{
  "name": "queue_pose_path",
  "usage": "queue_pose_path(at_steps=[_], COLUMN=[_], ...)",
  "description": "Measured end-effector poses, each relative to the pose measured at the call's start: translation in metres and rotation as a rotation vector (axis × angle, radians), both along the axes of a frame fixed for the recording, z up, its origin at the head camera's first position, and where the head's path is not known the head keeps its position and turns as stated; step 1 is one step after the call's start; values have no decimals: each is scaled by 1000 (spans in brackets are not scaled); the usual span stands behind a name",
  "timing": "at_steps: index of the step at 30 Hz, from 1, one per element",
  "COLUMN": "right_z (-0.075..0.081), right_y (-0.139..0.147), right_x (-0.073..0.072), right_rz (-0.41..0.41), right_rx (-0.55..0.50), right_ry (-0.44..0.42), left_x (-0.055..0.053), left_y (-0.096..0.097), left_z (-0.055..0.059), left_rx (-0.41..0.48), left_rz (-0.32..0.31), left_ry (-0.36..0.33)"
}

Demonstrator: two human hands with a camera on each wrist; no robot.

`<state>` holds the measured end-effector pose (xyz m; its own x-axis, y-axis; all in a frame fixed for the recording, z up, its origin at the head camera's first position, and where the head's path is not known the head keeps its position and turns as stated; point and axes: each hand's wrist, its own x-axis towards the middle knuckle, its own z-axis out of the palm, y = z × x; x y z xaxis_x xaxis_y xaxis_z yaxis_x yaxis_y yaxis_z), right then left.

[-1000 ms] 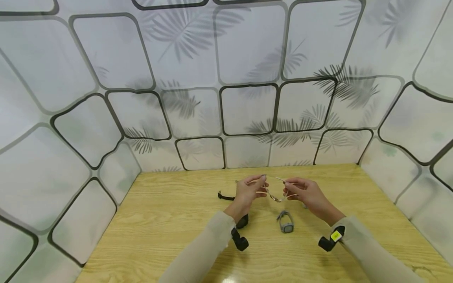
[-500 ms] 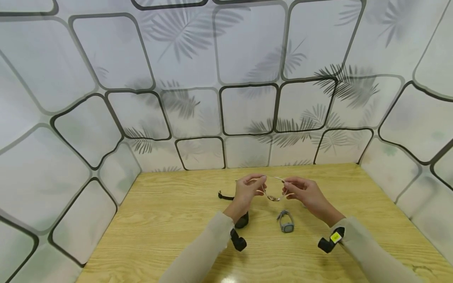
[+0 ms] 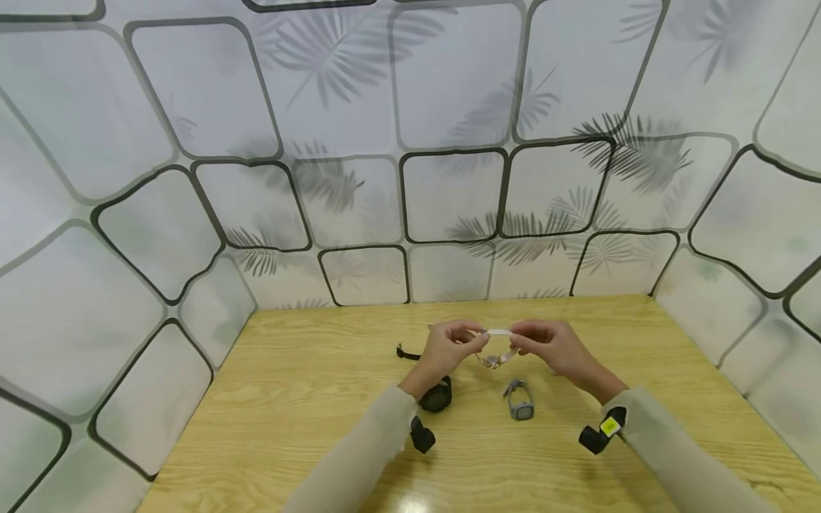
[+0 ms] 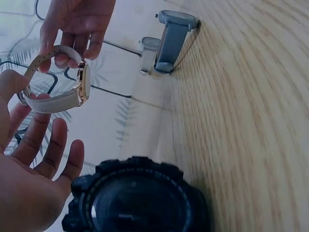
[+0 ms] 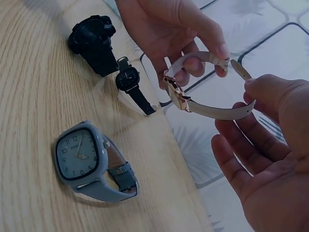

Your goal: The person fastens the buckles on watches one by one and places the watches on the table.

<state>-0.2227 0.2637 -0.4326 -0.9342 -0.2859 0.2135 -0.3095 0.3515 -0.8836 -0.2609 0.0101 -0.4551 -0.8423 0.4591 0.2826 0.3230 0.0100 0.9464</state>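
Both hands hold a wristwatch point(image 3: 492, 362) with a white strap and rose-gold case above the table, its case hanging lowest. My left hand point(image 3: 447, 350) pinches the buckle side of the strap between thumb and fingers. Opposite it, my right hand point(image 3: 553, 348) pinches the other strap piece point(image 5: 222, 113), bent into a curve. In the right wrist view the strap's tip lies right by the buckle point(image 5: 224, 63), and the strap forms a near loop. A grey-blue square watch point(image 5: 77, 153) stands on the table below the hands, its strap fastened in a loop.
A bulky black watch point(image 3: 436, 395) lies by the left wrist. Beyond it is a small black watch point(image 5: 128, 79) with its strap laid out. A small pale watch point(image 4: 148, 54) stands past the grey-blue one. Patterned cloth point(image 3: 449, 199) encloses the wooden table point(image 3: 308, 399).
The strap ends, earlier apart with a gap at the top, now come together between the hands. The watch face has turned more toward the head camera. The left wrist shifted slightly left.
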Motion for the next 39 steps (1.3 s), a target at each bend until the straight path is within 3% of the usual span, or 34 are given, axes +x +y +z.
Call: queue_pose_path(at_steps=[6,11,25,39], right_z=[3,3,-6,-11], right_y=[-4,-6,-13,-16], right_x=[1,3,2,1], right_rz=[16,40,40,48], right_rx=[97,135,130,66], right_ry=[43,57,37,-29], left_x=[0,1,4,5], left_y=[-3,-4,-6,1], left_z=[-1,-2,-4,-4], left_rx=[-96,-117,-97,15], left_rz=[-5,-4,-24,8], left_ry=[78,100,48,-47])
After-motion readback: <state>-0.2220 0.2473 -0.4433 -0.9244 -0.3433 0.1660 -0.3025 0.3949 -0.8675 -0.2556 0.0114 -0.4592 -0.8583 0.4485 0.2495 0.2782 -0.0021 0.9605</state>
